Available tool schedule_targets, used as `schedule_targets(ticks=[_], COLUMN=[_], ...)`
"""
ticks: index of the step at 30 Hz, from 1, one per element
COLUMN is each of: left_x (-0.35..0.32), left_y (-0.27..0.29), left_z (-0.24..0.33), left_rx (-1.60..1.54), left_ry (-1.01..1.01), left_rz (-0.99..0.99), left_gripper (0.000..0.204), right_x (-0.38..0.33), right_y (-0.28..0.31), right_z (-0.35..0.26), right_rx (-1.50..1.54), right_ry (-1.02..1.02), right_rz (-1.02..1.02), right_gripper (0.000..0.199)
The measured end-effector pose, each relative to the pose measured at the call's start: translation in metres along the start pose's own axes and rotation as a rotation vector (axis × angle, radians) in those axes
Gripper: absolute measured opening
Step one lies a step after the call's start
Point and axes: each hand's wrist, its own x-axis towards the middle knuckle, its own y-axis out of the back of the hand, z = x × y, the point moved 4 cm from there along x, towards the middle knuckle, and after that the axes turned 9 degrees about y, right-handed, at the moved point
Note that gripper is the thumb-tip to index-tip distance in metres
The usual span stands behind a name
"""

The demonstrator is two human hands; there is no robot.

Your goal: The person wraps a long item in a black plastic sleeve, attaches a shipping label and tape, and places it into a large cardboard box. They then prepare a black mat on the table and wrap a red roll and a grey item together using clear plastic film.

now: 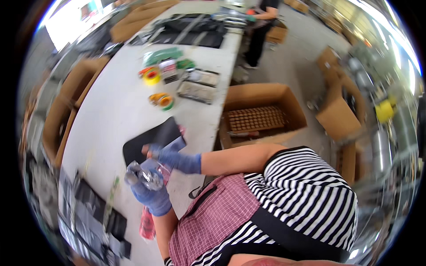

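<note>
Left hand (150, 197) grips clear plastic (151, 178); we judge it light, slippery, best pinched nearest right hand (174, 158), whose grip is unclear.

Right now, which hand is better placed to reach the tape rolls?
Probably the right hand: it is nearer the tape rolls, beside the black mat. The left hand is farther away and holds clear plastic. Blur hides whether the right grips anything.

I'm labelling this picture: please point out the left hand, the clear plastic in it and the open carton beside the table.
Left hand (149, 195): head view, its blue-gloved middle.
Clear plastic (151, 177): head view, its crumpled middle.
Open carton (291, 107): head view, its right inner wall.
</note>
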Motion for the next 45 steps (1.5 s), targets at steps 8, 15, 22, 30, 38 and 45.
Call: schedule_targets(ticks=[8,15,22,30,38,45], left_x=[-0.010,-0.022,-0.001,-0.013,-0.003,-0.004], left_y=[-0.062,-0.106,-0.151,-0.187,-0.169,-0.093], left_z=[-0.062,-0.145,-0.214,-0.261,-0.267,-0.239], left_rx=[1.712,1.515,0.958,1.080,1.138,1.356], left_ry=[-0.780,-0.300,0.185,0.343,0.354,0.139], left_rz=[-0.443,-0.520,-0.670,-0.584,-0.420,-0.341], left_gripper=[0.036,0.050,0.048,0.034,0.028,0.024], right_x=[-0.072,-0.083,-0.144,-0.194,-0.216,-0.229], right_y=[0.038,0.141,0.265,0.365,0.387,0.506], right_z=[-0.035,-0.088,-0.145,-0.151,-0.203,-0.179], right_rx=[0.666,0.318,-0.293,-0.630,-1.544,-1.585], right_ry=[-0.470,-0.001,-0.133,0.057,-0.079,-0.146], right_rz=[-0.132,-0.121,0.064,0.069,-0.112,0.034], right_gripper=[0.073,0.025,0.026,0.025,0.027,0.023])
